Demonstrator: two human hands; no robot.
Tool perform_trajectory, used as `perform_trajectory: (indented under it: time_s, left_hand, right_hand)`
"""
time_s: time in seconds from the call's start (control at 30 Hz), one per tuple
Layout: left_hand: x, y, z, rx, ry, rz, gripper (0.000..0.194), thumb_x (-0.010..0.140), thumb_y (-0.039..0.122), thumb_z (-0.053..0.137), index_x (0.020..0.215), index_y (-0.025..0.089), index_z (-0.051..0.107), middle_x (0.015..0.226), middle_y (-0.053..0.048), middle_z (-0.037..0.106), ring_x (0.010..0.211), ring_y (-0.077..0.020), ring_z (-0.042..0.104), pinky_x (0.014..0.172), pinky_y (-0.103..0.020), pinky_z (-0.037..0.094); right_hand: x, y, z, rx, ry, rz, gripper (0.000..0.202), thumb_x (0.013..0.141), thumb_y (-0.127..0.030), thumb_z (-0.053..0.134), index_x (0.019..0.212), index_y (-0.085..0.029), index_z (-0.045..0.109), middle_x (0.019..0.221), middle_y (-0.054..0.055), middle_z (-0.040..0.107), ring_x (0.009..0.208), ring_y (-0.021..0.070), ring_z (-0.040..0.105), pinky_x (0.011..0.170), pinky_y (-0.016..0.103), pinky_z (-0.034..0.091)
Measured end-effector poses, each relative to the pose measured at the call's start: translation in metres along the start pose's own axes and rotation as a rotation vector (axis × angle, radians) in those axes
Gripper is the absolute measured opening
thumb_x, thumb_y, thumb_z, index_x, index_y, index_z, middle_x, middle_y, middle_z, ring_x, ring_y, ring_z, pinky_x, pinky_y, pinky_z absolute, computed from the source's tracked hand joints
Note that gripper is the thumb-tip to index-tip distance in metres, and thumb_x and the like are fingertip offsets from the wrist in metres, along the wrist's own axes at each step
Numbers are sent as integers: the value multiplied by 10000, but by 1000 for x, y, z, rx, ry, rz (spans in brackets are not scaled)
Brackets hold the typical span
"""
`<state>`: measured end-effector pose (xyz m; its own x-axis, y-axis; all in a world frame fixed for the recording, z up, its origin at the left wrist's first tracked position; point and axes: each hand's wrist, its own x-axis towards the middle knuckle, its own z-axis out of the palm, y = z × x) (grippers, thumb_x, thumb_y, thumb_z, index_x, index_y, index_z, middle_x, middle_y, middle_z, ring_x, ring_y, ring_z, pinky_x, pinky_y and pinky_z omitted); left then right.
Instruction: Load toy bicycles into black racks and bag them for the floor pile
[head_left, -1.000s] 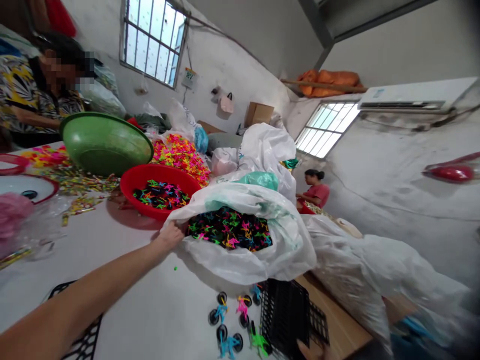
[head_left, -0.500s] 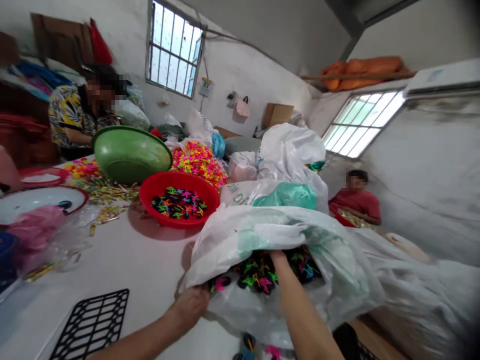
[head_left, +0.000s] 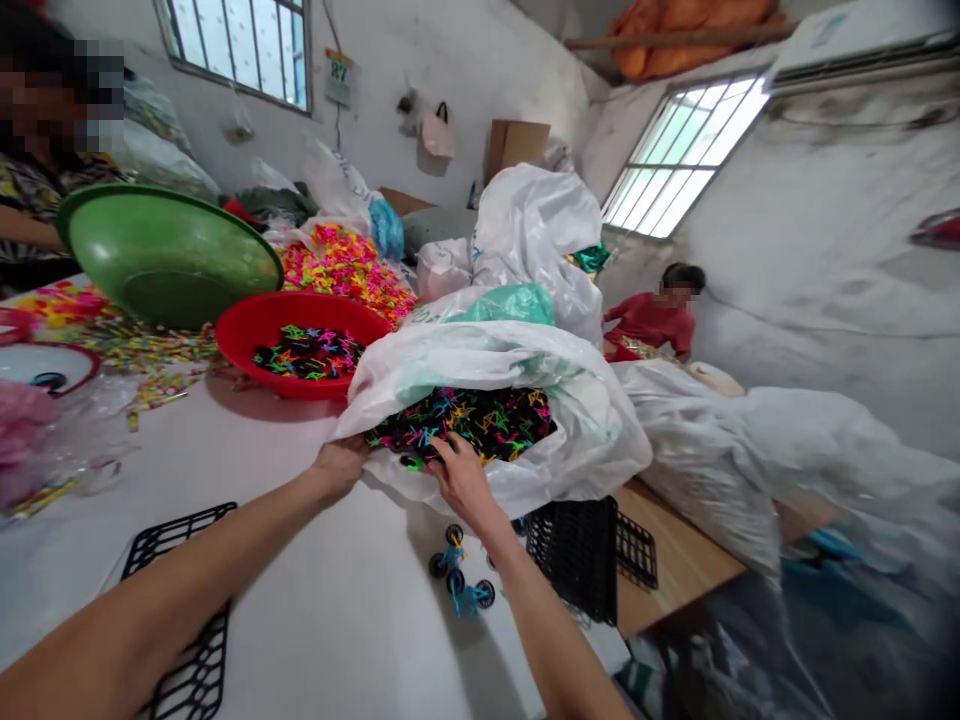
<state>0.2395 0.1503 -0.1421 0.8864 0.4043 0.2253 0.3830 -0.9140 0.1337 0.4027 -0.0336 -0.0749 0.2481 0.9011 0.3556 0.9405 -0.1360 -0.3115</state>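
A large white plastic sack (head_left: 592,430) lies open on the white table, its mouth showing many small black and coloured toy pieces (head_left: 495,415). At the left edge of the mouth my left hand (head_left: 343,465) is closed on the sack's rim. My right hand (head_left: 461,478) is at the front of the mouth, fingers apart and touching the pieces; no held piece can be made out. Blue toy bicycles (head_left: 469,595) with black wheels lie on the table just below the sack.
Left of the sack stand a red basin (head_left: 232,335) of similar pieces and a green basin (head_left: 172,250). Black plastic racks (head_left: 574,560) lie below the sack and at the left (head_left: 199,640). Two people sit beyond, left and right.
My right hand has come back from deep inside the sack to its front edge. The view has shifted, and more pieces, the blue bicycles and a black rack now show.
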Motion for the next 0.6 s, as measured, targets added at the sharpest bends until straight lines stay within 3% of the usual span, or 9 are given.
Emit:
perform_trajectory:
  time_s: [0.07,0.13,0.2,0.27,0.33,0.4,0.5,0.6]
  left_hand:
    - [-26,5,-10,66,-23,36,452,768,53,419,1203,87,537,1307,-174,499,1271,-280,381,1058,-427,286]
    - [-50,16,-26,140,-63,53,411,769,47,418,1151,67,566,1301,-189,497,1271,-290,380,1069,-439,262]
    - [-64,34,-45,177,-108,19,295,785,88,442,1018,71,622,1170,-188,579,1179,-305,467,1042,-459,292]
    - [-61,57,-62,97,-116,-19,225,819,176,467,954,105,631,1020,-151,628,1046,-284,550,975,-435,376]
    - [-40,75,-71,-97,-25,-19,306,859,296,462,1096,140,579,1072,-126,611,1046,-256,553,950,-396,415]
    - [-7,86,-67,-296,92,-66,530,851,435,484,1297,155,427,1261,-136,517,1162,-263,490,990,-395,396]
    - [37,86,-37,-473,126,-318,852,770,580,546,1413,111,243,1409,-193,353,1273,-322,384,1041,-433,343]
    - [55,77,-5,-497,112,-453,829,801,523,531,1427,87,208,1434,-206,310,1308,-326,338,1064,-429,315]
  right_hand:
    - [-13,18,-21,31,9,-1,347,859,-160,449,1181,-213,568,1166,82,550,1091,195,493,965,321,394]
    - [-18,42,-43,12,50,125,318,860,-138,428,1126,-168,599,1127,85,574,1071,180,500,968,289,378]
    - [-12,68,-60,-22,96,277,326,872,-152,408,1143,-101,582,1154,133,554,1113,208,474,992,318,340]
    - [1,89,-67,-24,110,401,377,886,-185,402,1204,-19,517,1178,203,520,1153,249,447,993,360,316]
    - [18,97,-60,-16,85,526,423,892,-233,431,1241,4,462,1176,232,509,1138,262,466,964,386,333]
    - [33,89,-43,-12,47,619,455,888,-273,474,1264,-22,428,1181,222,507,1091,258,501,930,416,365]
    - [43,52,-10,-16,6,626,457,902,-301,448,1261,-20,424,1182,234,509,1081,279,502,921,444,369]
    - [37,13,14,7,-35,518,482,904,-349,437,1284,-52,430,1176,205,527,1085,264,504,931,370,375]
